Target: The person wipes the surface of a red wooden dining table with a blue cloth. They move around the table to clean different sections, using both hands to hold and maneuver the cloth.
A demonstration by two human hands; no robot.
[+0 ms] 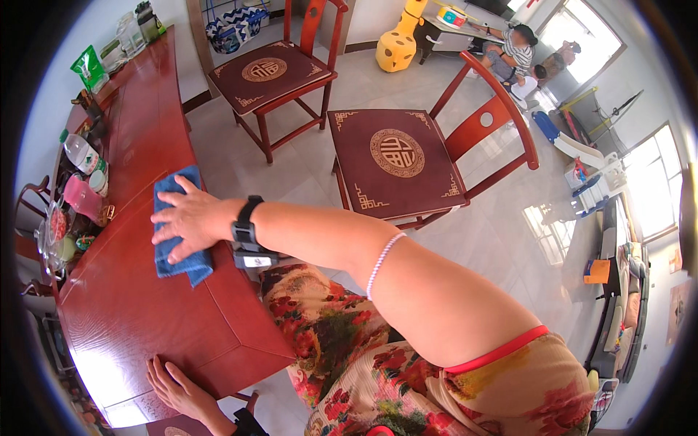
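Observation:
My right hand (188, 223) lies palm down with fingers spread on a folded blue cloth (188, 272), which rests flat on a reddish-brown wooden table (218, 349) along its near edge. The wrist above it wears a black strap with a small device. At the table's lower corner, my left hand (177, 387) rests on the wood with nothing seen in it, its fingers slightly apart. A black band shows on that wrist too.
Along the table's far side stand a clear plastic bottle (82, 152), a pink container (82, 196) and a green packet (90, 68). Two wooden chairs (392, 163) (267, 73) with dark red seat pads stand beside the table. Several people (515, 52) are at the back near a window.

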